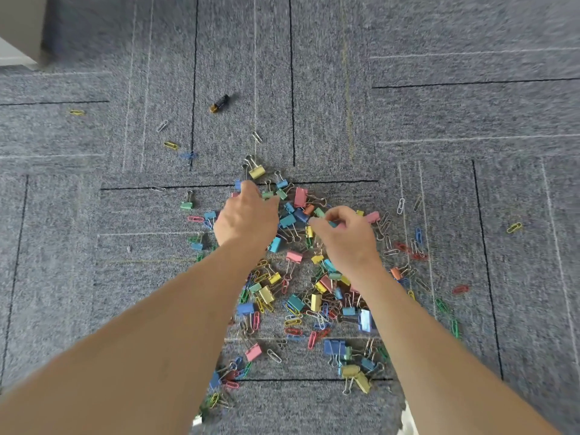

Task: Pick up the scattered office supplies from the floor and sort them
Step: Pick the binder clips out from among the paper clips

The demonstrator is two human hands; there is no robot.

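Note:
A heap of coloured binder clips and paper clips [301, 296] lies scattered on the grey carpet [439, 120]. My left hand [248, 218] reaches palm-down onto the far side of the heap. Its fingers curl over clips near a blue binder clip [237, 184] and a yellow binder clip [256, 171]; the fingertips are hidden. My right hand [343, 237] hovers over the heap's middle, thumb and fingers pinched on a small teal binder clip [332, 224]. A pink binder clip [300, 196] lies between the two hands, slightly beyond them.
A black and gold battery [219, 103] lies on the carpet beyond the heap. Stray paper clips sit apart: yellow [77, 112], yellow [514, 227], white [400, 205], red [460, 289]. A pale wall base [18, 32] fills the top left corner.

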